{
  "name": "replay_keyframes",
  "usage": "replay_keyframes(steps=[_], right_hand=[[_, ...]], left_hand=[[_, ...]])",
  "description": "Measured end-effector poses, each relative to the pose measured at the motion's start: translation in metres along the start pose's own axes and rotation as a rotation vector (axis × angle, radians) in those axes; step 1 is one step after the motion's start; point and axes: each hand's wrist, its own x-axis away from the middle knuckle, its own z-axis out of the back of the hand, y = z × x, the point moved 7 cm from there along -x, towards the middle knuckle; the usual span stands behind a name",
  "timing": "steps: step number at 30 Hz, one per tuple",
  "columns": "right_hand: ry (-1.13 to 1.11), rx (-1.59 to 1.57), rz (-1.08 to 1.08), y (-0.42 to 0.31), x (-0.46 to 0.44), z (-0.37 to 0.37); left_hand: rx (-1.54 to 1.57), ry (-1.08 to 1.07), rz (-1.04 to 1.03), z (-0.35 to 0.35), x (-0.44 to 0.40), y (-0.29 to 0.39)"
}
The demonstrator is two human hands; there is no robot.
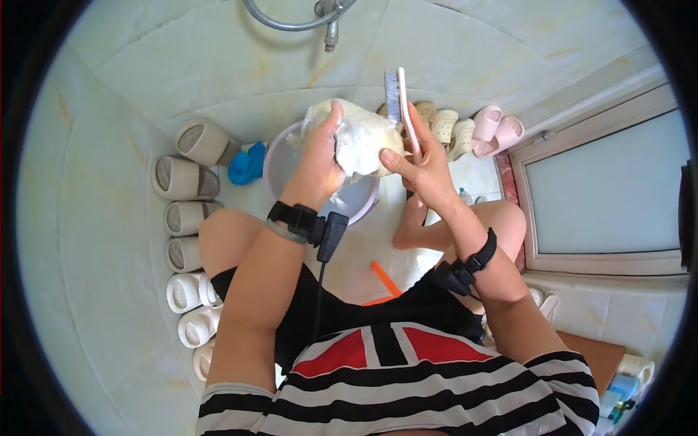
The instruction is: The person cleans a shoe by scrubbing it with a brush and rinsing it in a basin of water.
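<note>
My left hand (318, 161) is closed round the left side of a white, foam-smeared bundle (360, 145), partly see-through at its edges; I cannot make out its exact kind. In my right hand (427, 168) is a scrub brush (404, 98) with a pale pink handle and grey bristles, held upright with the bristles facing left. The right thumb presses against the bundle's right side. Directly beneath the bundle stands a pale lilac basin (270, 178), its inside partly hidden by my left hand and the bundle.
Beige slippers (185, 178) and white ones line the left wall, with a blue item (247, 163) beside the basin. Cream clogs (460, 138) and pink slippers (498, 131) stand at the back right. A tap (331, 36) with a hose is overhead; an orange piece (385, 278) lies low between my legs.
</note>
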Motion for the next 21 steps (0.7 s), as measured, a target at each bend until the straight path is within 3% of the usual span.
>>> replay_keyframes(steps=[9,14,16,19,21], right_hand=[[-0.002,0.045,-0.094,-0.012,-0.013,0.008],[0.072,0.18,-0.096,-0.01,-0.025,0.007],[0.233,0.767,0.584,-0.045,-0.022,-0.005],[0.262,0.907,0.402,-0.055,-0.01,-0.01],[0.239,0.902,0.476,-0.063,-0.005,-0.018]], left_hand=[[-0.287,-0.073,-0.077,-0.016,0.002,0.014],[-0.166,-0.138,-0.023,-0.018,0.003,0.011],[-0.133,-0.125,-0.04,-0.012,-0.003,0.01],[0.048,-0.12,0.024,-0.006,-0.01,0.008],[0.132,-0.056,0.029,-0.005,-0.013,0.009]])
